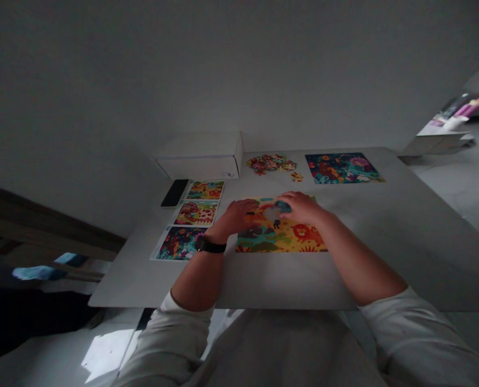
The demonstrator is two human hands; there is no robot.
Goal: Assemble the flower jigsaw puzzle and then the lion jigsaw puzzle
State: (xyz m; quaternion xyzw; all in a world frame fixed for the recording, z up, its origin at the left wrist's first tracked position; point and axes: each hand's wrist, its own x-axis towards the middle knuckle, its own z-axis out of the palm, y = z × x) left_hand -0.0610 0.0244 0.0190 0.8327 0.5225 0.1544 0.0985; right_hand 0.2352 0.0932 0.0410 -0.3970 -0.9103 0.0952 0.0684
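Observation:
A nearly filled jigsaw puzzle [281, 236] with orange and yellow animal pictures lies flat on the table in front of me. A grey gap [272, 214] shows in its upper middle. My left hand [239, 214] rests over the puzzle's left side, fingers stretched out and holding nothing visible. At the upper right of the gap, my right hand [302, 207] has its thumb and fingers around a dark grey-blue puzzle piece [283, 206]. Whether that piece is seated or slightly raised, I cannot tell.
Behind the puzzle are a pile of loose pieces [272, 163] and a small loose cluster [297, 177]. A dark blue puzzle [342, 167] lies at the back right. To the left are a white box [201, 156], a black phone [175, 193] and picture cards [196, 213].

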